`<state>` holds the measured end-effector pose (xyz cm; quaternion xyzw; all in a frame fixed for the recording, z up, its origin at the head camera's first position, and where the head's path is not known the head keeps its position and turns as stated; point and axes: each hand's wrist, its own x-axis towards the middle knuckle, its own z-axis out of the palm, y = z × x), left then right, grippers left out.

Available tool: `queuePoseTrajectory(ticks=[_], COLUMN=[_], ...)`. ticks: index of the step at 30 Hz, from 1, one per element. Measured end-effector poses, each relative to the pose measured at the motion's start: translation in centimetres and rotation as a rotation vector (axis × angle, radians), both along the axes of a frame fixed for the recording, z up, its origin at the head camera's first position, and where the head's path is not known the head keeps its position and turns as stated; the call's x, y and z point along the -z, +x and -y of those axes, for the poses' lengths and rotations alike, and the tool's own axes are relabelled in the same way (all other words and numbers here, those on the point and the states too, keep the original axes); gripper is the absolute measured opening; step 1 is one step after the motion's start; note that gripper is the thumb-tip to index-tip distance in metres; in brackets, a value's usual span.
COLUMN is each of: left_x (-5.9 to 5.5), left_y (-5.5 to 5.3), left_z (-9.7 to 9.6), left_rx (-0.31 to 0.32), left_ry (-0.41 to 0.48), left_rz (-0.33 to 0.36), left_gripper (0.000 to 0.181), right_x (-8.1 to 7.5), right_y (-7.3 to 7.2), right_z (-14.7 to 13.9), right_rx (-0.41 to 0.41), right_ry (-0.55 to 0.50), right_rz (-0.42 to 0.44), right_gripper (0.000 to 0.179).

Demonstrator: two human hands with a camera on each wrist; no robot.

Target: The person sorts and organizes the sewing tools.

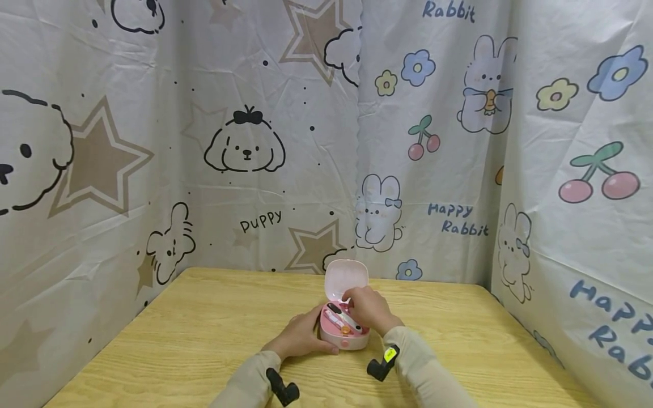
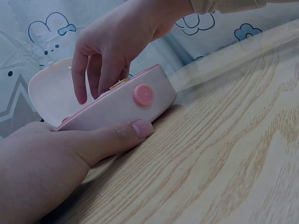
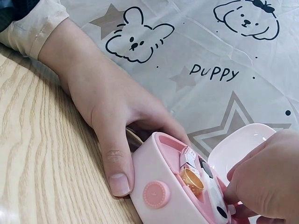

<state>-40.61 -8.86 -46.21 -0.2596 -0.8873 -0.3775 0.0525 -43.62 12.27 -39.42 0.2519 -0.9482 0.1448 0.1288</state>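
Note:
A small pink-and-white box with a round pink button stands on the table, its lid raised at the back. My left hand grips it from the left, thumb along the front wall. Over the box's right side, my right hand reaches down with its fingertips inside. Those fingertips are partly hidden, and I cannot tell whether they pinch anything. Inside lie a gold ring-shaped band, a white strip with printed marks and a long white piece with black ends.
The wood-grain table extends around the box. Printed curtains with puppies, rabbits and stars hang along the back and both sides. A black camera mount is worn on the left wrist, another on the right.

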Motion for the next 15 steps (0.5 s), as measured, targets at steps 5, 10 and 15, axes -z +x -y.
queuePoseTrajectory(ticks=[5,10,15], left_x=[0.0,0.08,0.17], left_y=[-0.09,-0.22,-0.14], left_z=[-0.11,-0.18,-0.12], left_rx=[0.0,-0.003,-0.001], left_ry=[0.0,-0.001,-0.004], left_rz=[-0.008,-0.014,-0.011], left_gripper=[0.11,0.109,0.111], right_x=[-0.01,0.08,0.23], right_y=[-0.05,-0.05,-0.03], right_z=[0.03,0.01,-0.05], right_rx=[0.002,0.007,0.013], right_ry=[-0.005,-0.021,-0.04], right_rz=[-0.006,-0.002,0.023], right_gripper=[0.018,0.015,0.013])
